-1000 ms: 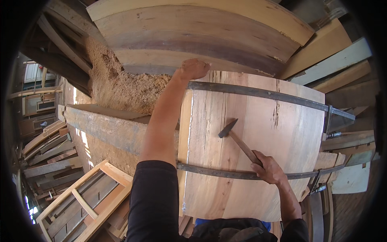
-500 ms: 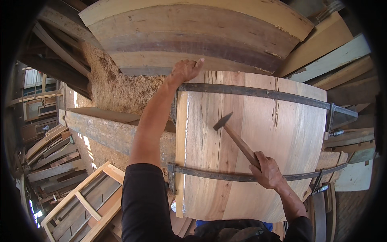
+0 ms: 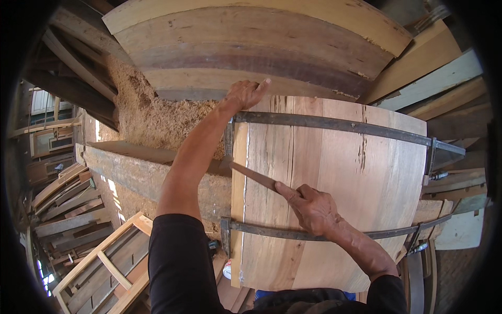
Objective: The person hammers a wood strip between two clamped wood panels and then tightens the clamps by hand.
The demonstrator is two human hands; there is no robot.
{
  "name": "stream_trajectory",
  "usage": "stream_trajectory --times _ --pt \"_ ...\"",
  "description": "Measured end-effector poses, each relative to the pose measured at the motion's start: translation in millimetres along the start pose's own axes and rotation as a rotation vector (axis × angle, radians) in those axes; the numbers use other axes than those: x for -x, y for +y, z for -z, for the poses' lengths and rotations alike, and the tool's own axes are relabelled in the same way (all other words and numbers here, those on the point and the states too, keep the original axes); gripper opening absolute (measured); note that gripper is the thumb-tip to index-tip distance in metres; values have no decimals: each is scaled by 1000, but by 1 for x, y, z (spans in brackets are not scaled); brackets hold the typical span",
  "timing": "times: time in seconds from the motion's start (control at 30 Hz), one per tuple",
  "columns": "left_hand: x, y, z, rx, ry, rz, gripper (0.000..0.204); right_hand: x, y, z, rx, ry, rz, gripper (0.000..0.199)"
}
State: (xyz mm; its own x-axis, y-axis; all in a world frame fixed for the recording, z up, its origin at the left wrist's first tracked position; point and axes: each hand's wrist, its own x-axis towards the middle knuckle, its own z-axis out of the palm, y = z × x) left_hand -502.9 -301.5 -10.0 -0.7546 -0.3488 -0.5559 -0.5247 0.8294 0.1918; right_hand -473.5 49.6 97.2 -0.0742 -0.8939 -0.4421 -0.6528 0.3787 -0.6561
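A wide panel of glued boards (image 3: 334, 172) lies in front of me, with a pale strip (image 3: 238, 193) along its left side and white glue at the joint. My right hand (image 3: 314, 209) is closed round the wooden handle of a hammer (image 3: 253, 176). The hammer's head is at the strip's outer left edge, partly hard to see beside my left forearm. My left hand (image 3: 246, 95) is bent over the panel's far left corner, thumb stretched out, other fingertips hidden. It is just beyond the end of the upper bar clamp (image 3: 334, 123).
A second bar clamp (image 3: 293, 232) crosses the panel's near part. Behind stands a stack of curved boards (image 3: 251, 42). Wood shavings (image 3: 151, 125) lie to the left, above a thick beam (image 3: 130, 166). A wooden frame (image 3: 99, 261) leans at lower left; planks (image 3: 449, 99) fill the right.
My right hand has moved left and slightly up, bringing the hammer from over the panel's middle to its left edge. My left hand stays at the far corner.
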Motion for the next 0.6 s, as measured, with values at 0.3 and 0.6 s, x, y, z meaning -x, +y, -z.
stream_trajectory --times 0.3,0.6 --pt "-6 12 -1 -16 26 103 85 38 32 21 -538 -192 -179 59" --pt "10 58 4 -186 209 125 73 230 251 4 -279 1169 -679 41"
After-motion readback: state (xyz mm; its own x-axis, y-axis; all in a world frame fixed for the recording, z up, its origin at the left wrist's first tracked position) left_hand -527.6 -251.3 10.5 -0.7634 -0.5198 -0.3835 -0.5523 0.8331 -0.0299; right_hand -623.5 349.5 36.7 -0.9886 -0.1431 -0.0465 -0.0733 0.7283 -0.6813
